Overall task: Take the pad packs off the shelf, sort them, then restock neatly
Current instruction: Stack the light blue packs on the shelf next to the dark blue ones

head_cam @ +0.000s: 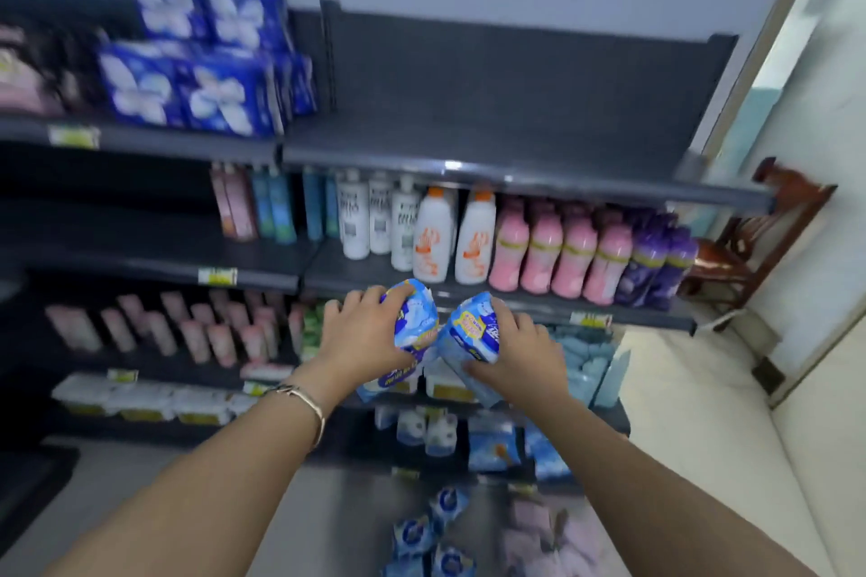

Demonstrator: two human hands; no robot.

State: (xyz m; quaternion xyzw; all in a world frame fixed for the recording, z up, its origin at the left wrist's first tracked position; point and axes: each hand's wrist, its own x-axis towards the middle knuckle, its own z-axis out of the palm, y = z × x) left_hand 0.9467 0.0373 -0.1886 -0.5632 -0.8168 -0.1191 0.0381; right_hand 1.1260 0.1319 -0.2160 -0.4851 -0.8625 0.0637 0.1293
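The second board of the dark grey metal shelf (pixel 323 267) carries tall white pump bottles (pixel 354 220) near its middle, then two white plastic bottles with orange caps (pixel 433 239), a row of pink plastic bottles (pixel 543 253), and purple bottles (pixel 651 267) at its right end. A brown wooden chair (pixel 712 255) stands just beyond that end. Pale pink tubes (pixel 220 342) crowd the left of the board below, and white toilet rolls (pixel 440 429) sit lower still.

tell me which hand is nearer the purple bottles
Right. The right hand is below and left of the purple bottles; the left hand is farther left.

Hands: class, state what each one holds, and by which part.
The left hand grips one blue pack around its upper half; the right hand grips a second pack likewise.
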